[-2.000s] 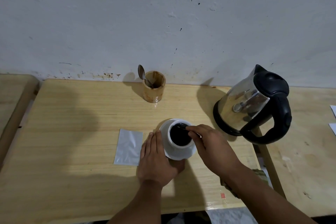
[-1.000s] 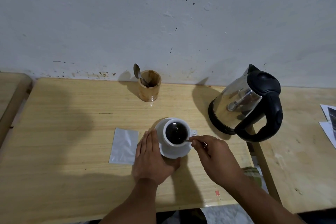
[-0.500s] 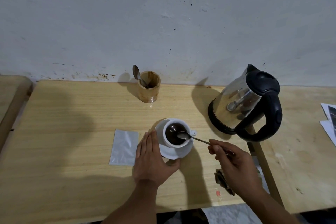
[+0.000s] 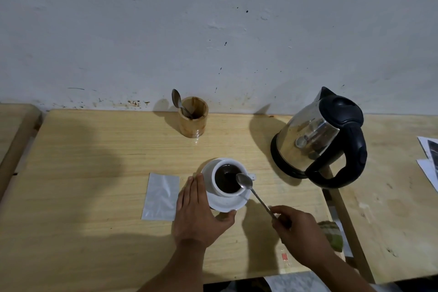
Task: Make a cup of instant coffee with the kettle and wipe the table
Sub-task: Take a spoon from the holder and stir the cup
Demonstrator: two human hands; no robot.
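A white cup (image 4: 219, 191) full of dark coffee stands on a white saucer (image 4: 227, 202) near the middle of the wooden table (image 4: 94, 173). My left hand (image 4: 199, 213) rests flat on the table against the saucer's left rim, thumb under its front edge. My right hand (image 4: 296, 227) pinches the handle of a metal spoon (image 4: 251, 191); the spoon's bowl hangs over the cup's right rim, out of the coffee. The steel kettle (image 4: 315, 142) with a black handle stands to the right.
An empty silver sachet (image 4: 161, 193) lies left of my left hand. A wooden holder (image 4: 193, 121) with another spoon stands by the wall. A greenish cloth (image 4: 331, 234) lies at the table's right edge. Papers (image 4: 429, 159) lie on the neighbouring table at far right.
My right hand stopped stirring, pulled back to the right and lifted the spoon out of the coffee. The left hand stayed by the saucer.
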